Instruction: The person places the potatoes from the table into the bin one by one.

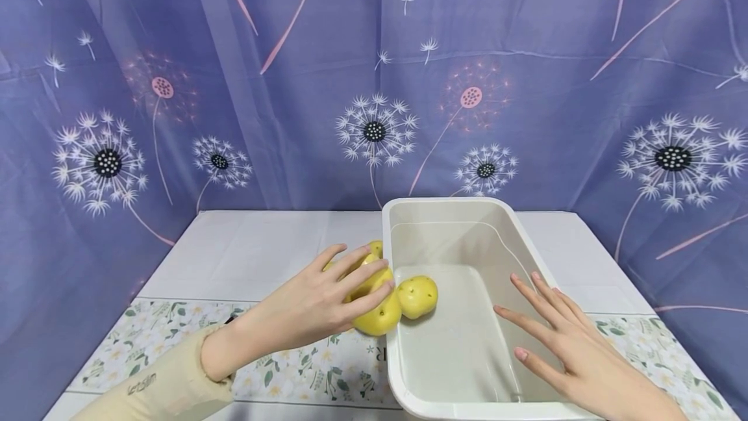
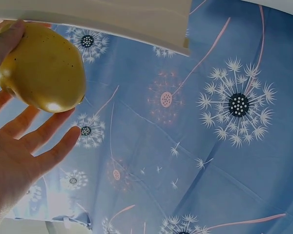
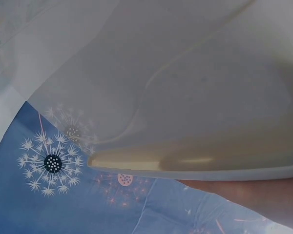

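My left hand (image 1: 327,297) lies over a yellow potato (image 1: 380,320) on the table, just outside the left wall of a white plastic basin (image 1: 467,201). Its fingers and thumb wrap the potato. In the left wrist view the potato (image 2: 44,68) sits between thumb and fingers of that hand (image 2: 19,146), under the basin rim (image 2: 112,24). Another yellow potato (image 1: 376,249) peeks out behind the fingers. A third potato (image 1: 417,295) lies inside the basin by its left wall. My right hand (image 1: 546,323) hovers over the basin's right side, fingers straight and spread, holding nothing.
The basin wall (image 3: 185,97) fills the right wrist view, with a strip of my hand (image 3: 249,195) below it. A floral runner (image 1: 146,330) crosses the white table (image 1: 263,239). A blue dandelion-print curtain (image 1: 374,83) closes off the back and both sides.
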A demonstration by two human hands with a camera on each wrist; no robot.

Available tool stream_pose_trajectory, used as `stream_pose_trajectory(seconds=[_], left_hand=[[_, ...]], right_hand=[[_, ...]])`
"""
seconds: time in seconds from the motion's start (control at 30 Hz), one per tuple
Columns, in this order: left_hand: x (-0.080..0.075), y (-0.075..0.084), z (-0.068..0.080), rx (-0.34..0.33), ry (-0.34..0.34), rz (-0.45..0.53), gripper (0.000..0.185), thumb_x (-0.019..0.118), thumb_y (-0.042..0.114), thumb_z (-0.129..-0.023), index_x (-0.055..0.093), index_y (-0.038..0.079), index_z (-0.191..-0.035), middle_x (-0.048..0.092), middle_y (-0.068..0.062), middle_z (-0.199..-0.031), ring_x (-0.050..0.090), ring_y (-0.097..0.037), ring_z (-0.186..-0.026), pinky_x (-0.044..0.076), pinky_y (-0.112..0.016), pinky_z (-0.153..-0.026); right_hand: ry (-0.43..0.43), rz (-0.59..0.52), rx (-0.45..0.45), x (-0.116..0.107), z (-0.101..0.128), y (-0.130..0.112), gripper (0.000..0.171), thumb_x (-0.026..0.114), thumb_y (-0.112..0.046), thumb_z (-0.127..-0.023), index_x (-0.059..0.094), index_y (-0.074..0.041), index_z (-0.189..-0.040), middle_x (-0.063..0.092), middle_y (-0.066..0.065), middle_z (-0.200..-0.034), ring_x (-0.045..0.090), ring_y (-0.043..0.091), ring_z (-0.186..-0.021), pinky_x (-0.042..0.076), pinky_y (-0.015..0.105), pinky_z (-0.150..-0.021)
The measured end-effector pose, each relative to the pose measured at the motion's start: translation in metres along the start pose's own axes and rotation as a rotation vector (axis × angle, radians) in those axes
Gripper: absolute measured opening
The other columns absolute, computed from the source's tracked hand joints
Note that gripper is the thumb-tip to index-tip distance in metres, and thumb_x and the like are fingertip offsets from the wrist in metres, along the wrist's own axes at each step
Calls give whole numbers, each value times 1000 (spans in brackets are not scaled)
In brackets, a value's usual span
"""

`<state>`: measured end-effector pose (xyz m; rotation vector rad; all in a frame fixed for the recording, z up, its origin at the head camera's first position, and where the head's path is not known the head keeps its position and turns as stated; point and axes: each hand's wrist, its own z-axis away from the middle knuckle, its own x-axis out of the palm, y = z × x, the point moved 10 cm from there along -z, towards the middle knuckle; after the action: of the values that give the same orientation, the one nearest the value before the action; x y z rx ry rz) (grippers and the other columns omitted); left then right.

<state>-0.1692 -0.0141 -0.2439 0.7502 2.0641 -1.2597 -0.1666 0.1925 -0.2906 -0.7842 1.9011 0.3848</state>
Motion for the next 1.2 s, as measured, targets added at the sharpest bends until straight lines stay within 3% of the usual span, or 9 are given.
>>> stream_pose_trajectory(seconds=[0.63, 1.0, 1.2], left_hand=[[0, -6, -12, 1, -9, -12, 73, 75, 39, -62, 45, 16, -125, 49, -7, -126, 48, -27, -114, 43, -44, -91], [3, -10, -23, 7, -21, -31, 72, 71, 45, -65, 44, 17, -126, 48, -7, -126, 48, -27, -115, 43, -43, -91], [3, -10, -28, 19, -30, -43, 75, 70, 49, -64, 44, 17, -127, 47, -7, -127, 47, -27, -116, 43, -42, -91]], right_hand=[[7, 2, -25, 1, -1, -2, 49, 64, -29, -79, 51, -20, -125, 24, 8, -147, 3, 18, -140, -6, 18, -111], [-3, 11, -11, 1, 0, -2, 52, 64, -29, -78, 48, -24, -128, 24, 6, -148, 4, 18, -140, -6, 17, -110], [7, 1, -16, 2, -1, -1, 50, 65, -28, -78, 51, -21, -126, 24, 7, -147, 3, 18, -140, -6, 19, -111]])
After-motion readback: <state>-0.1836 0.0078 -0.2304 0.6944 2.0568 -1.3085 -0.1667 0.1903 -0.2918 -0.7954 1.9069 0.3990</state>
